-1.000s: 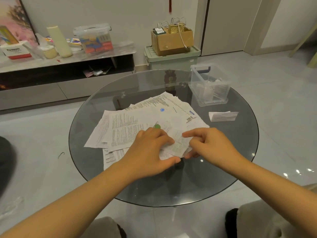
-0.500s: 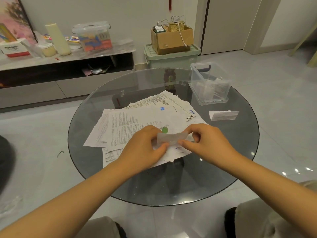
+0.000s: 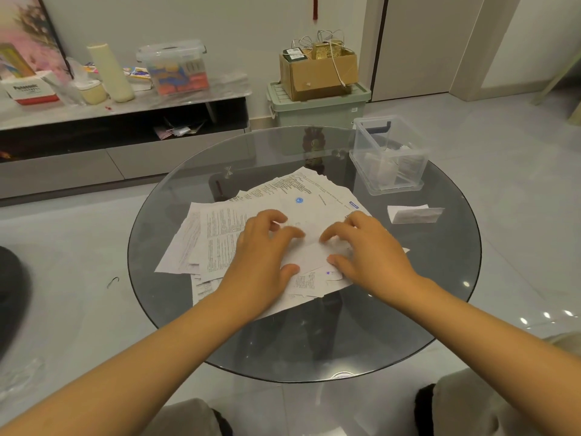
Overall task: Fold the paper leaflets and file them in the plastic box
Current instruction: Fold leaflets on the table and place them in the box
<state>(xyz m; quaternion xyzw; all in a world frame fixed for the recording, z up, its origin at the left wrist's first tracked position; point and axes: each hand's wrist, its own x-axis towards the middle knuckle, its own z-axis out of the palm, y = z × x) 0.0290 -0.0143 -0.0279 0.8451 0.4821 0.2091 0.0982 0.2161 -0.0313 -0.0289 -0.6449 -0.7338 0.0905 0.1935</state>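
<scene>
Your left hand (image 3: 264, 247) and right hand (image 3: 364, 247) press with curved fingers on a small leaflet (image 3: 311, 258), which lies on the paper pile (image 3: 220, 234) on the table (image 3: 314, 350). Run the fingertips along the fold for a sharp crease. The box (image 3: 388, 154) stands far right.

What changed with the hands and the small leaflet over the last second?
Half a second ago both hands held the small leaflet lifted in a pinch; now it is back down on the paper pile, and the left hand and right hand press it with spread fingers. The plastic box and folded leaflet have not moved.
</scene>
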